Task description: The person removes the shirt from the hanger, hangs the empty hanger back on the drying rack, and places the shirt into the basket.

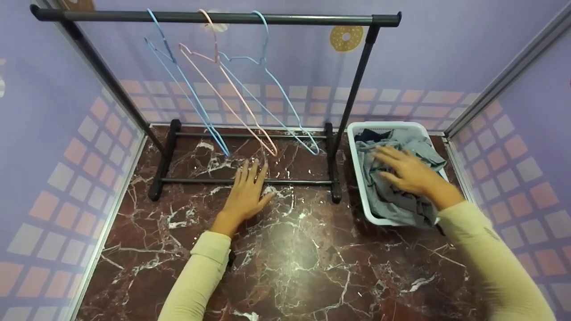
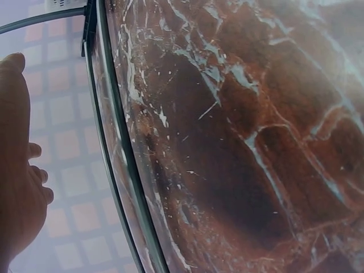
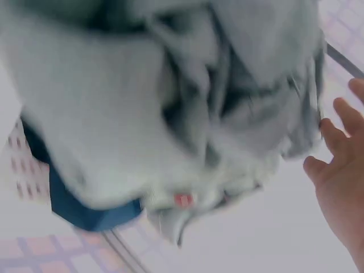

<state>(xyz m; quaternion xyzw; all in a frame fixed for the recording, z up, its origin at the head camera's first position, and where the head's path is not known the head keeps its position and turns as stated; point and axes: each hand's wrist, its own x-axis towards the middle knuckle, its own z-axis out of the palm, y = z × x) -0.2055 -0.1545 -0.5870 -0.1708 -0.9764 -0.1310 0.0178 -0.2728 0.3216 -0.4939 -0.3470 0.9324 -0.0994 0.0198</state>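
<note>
My right hand (image 1: 408,171) hovers over the white laundry basket (image 1: 366,214), its fingers spread above a heap of grey clothes (image 1: 392,205). In the right wrist view the clothes (image 3: 102,114) look blurred, and the right hand (image 3: 347,165) shows beside them, holding nothing. My left hand (image 1: 246,191) reaches over the dark marbled surface near the rack's front lower bar, fingers extended and holding nothing. Above and beyond it hang a blue hanger (image 1: 196,100), a pink hanger (image 1: 236,96) and a light blue hanger (image 1: 285,98). The left hand (image 2: 20,159) sits at the edge of the left wrist view.
A black garment rack (image 1: 276,18) stands at the back, its two lower bars (image 1: 294,182) close over the marbled surface (image 1: 285,267). Purple walls with pink and white squares enclose the back and both sides. The basket stands right of the rack, near the right wall.
</note>
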